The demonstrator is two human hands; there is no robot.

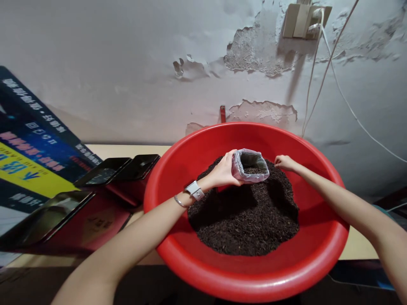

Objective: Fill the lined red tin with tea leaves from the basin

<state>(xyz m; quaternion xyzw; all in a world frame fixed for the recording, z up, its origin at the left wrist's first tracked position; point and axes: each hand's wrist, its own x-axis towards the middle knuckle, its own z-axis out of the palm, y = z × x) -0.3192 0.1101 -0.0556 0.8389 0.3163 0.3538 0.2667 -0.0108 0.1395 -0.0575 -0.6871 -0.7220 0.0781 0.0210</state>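
A large red basin (254, 279) holds a heap of dark, loose, leaf-like material (244, 224). Above the heap, my left hand (225, 170) is wrapped round a container lined with a clear plastic bag (250, 166), its opening facing up and toward me, with some dark material inside. My right hand (284, 162) is at the right of the container, over the heap's far right edge, apart from the container. Its fingers are curled together, and whatever they hold, if anything, is too small to make out.
Red and black open boxes (79, 220) stand left of the basin on a pale table (359, 245). A printed board (38, 140) leans behind them. On the peeling wall (127, 63), white cables hang from a socket (299, 21).
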